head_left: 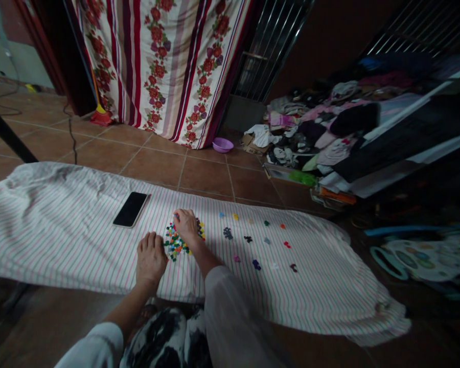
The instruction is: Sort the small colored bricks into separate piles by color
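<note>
A pile of small multicoloured pieces point(174, 245), like beads or tiny blocks, lies on the striped cloth point(99, 250). Over its upper part is my right hand point(186, 225), fingers curled down and pinched together; whatever sits between the fingertips is too small to make out. My left hand point(152, 255) rests on the cloth at the pile's left edge, palm down with fingers extended. To the right, pieces are grouped by colour in rows, among them a dark grey cluster point(228, 233), a yellow group point(235, 216), a red group point(287, 245) and a dark blue group point(256, 265).
A black-screened phone point(131, 209) lies on the cloth left of the pile. Beyond the cloth-covered surface are a tiled floor point(203, 171), a purple bowl point(223, 145), a flowered curtain point(168, 66) and a heap of clothes point(310, 128).
</note>
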### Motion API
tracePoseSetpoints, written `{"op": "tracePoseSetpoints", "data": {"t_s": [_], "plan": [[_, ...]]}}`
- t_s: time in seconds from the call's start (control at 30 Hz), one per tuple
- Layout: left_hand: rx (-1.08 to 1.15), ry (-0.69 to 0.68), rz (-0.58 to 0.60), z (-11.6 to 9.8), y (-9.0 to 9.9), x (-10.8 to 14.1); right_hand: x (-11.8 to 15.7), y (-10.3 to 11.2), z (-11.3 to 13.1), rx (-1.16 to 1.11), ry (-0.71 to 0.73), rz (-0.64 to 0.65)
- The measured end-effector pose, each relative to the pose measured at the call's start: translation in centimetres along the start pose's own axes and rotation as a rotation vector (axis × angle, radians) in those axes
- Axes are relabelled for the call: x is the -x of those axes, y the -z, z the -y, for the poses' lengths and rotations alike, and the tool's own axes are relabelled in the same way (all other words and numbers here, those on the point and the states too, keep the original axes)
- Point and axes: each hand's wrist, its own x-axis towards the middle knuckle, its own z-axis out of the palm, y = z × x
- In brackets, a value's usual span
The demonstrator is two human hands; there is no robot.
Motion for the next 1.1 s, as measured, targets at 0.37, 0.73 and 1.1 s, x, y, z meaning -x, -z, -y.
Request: {"op": "tracePoseSetpoints", "data": {"t_s": [0.37,0.73,1.1], "plan": [[-0.007,-0.020,-0.017,0.2,-0.2,0.1,1.5,2.5,-6.7,-0.006,-0.222,-0.095],[0.028,-0.011,-0.029,0.2,-0.2,0.0,2.3,5.8,-11.3,0.129,-0.459,-0.060],[0.012,-0.020,-0.029,0.1,0.0,0.0,1.9,6.6,-12.5,0.170,-0.590,0.038]]}}
